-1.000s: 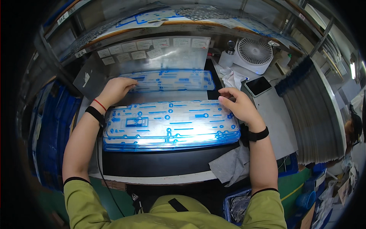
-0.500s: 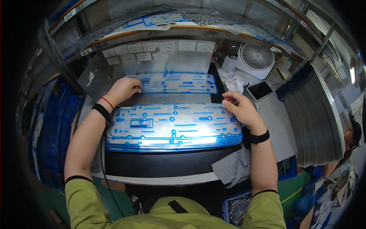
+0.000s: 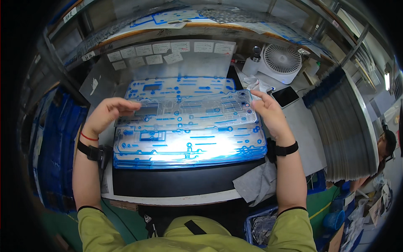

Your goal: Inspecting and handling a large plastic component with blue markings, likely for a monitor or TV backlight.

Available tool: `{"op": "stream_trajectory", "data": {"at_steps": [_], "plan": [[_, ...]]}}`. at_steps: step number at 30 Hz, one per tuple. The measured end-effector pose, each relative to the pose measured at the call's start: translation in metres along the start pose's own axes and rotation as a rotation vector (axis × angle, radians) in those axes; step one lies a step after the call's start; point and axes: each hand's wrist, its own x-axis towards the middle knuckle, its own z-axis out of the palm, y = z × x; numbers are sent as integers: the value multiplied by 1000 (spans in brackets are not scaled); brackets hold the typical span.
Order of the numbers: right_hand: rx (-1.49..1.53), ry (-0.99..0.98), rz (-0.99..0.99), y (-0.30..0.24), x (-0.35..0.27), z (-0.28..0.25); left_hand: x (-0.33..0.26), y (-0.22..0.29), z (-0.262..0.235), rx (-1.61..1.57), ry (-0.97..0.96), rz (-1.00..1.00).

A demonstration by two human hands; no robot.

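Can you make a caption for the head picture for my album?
Left hand and right hand at a clear sheet, over a blue-patterned stack.

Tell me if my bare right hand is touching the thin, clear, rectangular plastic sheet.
Touching. The head view shows the right hand with its thumb and index finger meeting the right end of the clear plastic sheet.

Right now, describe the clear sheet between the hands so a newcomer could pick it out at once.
Find the black mat, then the blue-lined stack on it. Over the stack's far part, between the left hand and the right hand, is the long clear sheet. Mainly fine pale lines set it apart from the stack and the sheet behind, both marked in bold blue.
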Motion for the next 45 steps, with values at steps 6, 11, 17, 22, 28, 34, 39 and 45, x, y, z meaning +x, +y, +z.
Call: {"op": "stream_trajectory", "data": {"at_steps": [6,11,17,22,28,34,39,45], "plan": [[42,19,-113,-1,1,8,-4,-43,-24,-45,642,-278],[104,23,-126,-8,-3,9,-10,-58,-32,-415,369,-352],[139,2,-88,-6,-1,7,-8,-64,-25,-394,424,-238],[153,-21,-108,-6,-1,9,-8,-67,-28,-357,444,-245],[137,47,-96,-2,0,8,-1,-44,-6,-405,573,-267],[118,38,-88,-4,-1,9,-9,-69,-27,-311,421,-257],[1,120,-117,2,1,9,-12,-74,-34,-418,512,-224],[-231,78,-31,7,0,9,-10,-83,-37,-345,657,-290]]}}
